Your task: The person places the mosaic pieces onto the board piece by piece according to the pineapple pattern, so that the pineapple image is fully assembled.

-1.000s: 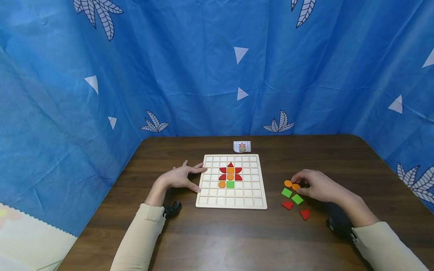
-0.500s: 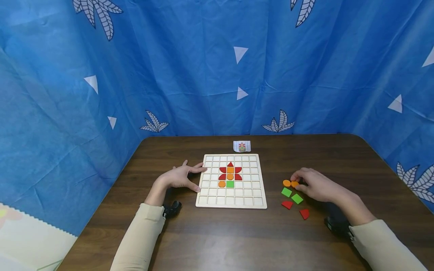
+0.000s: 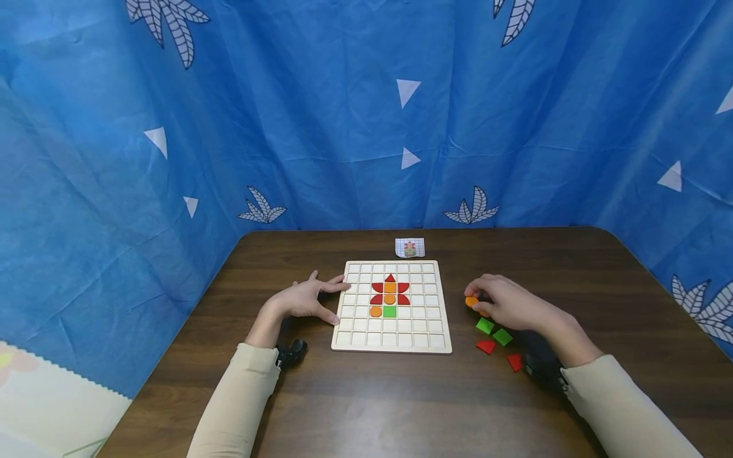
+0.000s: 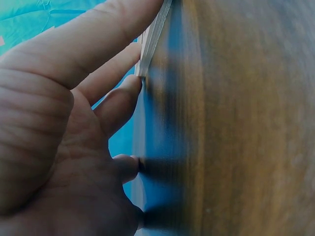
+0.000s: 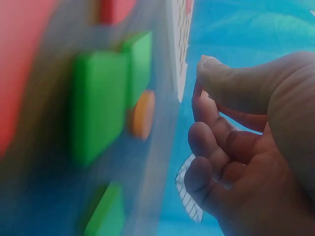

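My left hand (image 3: pixel 303 299) rests at the left edge of a pale wooden grid board (image 3: pixel 420 344), thumb and fingers spread along its rim. Near the board's middle, red, orange and green pieces form a flower-like figure. Low in the figure sit an orange disc (image 3: pixel 375 312) and a green square (image 3: pixel 389 312). To the right of the board, my right hand (image 3: pixel 515 305) pinches an orange disc (image 3: pixel 471 301) between thumb and index finger, raised off the table. Another orange disc (image 5: pixel 143 115) lies on the table below it, mostly covered by the hand in the head view.
Green square tiles (image 3: pixel 502 337) and red quarter-round pieces (image 3: pixel 485 346) lie loose on the dark wooden table (image 3: pixel 378 407), near the right hand. Behind the board lies a small printed card (image 3: pixel 410 248) with a grid figure. A blue curtain (image 3: pixel 343 114) hangs beyond the table.
My right hand has taken hold of an orange disc, lifted it and moved left toward the board. The left hand has stayed at the board's edge.
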Action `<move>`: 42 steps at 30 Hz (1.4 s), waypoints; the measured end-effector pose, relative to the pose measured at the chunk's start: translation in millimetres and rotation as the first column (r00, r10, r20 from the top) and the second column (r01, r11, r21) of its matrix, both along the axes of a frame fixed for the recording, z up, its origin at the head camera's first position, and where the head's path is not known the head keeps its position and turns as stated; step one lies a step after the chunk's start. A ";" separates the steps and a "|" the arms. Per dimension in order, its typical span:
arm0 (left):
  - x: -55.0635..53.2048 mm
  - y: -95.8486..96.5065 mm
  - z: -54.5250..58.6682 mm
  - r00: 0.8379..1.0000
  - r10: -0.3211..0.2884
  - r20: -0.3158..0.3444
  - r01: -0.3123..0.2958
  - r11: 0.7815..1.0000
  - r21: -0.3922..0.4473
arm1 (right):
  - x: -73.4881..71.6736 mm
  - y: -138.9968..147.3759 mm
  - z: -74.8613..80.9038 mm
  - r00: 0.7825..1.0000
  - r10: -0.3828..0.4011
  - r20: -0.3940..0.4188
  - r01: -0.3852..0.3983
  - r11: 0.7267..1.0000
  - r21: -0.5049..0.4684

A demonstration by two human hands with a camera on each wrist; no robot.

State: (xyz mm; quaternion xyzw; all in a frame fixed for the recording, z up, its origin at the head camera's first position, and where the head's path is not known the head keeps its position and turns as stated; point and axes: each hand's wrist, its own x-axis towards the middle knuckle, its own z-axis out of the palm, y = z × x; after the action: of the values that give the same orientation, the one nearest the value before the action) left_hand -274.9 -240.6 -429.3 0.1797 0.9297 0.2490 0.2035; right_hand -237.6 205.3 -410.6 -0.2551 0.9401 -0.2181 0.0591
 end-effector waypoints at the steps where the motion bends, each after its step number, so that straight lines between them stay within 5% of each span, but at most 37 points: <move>1: 0.0 0.1 0.1 1.000 -0.002 -0.001 0.002 1.000 0.000 | -0.9 -3.9 0.7 1.000 0.002 -0.001 -0.002 1.000 0.000; 23: 0.2 0.5 0.6 1.000 0.009 0.006 -0.009 1.000 0.010 | -13.1 -91.8 -5.4 0.993 0.104 0.063 -0.102 0.994 -0.032; 31: 1.3 1.5 0.4 1.000 0.008 0.007 -0.008 1.000 0.008 | -10.0 -108.4 -13.8 0.986 0.166 0.002 -0.165 0.986 -0.027; 42: 1.1 0.9 0.3 1.000 0.002 -0.003 -0.002 1.000 0.001 | -10.0 -118.3 -18.9 0.990 0.137 0.015 -0.137 0.990 -0.020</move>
State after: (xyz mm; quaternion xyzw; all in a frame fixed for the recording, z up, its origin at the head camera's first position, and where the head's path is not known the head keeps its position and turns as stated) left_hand -273.8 -239.7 -429.0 0.1791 0.9300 0.2496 0.2017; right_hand -247.6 87.0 -429.5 -0.3179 0.9178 -0.2245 0.0791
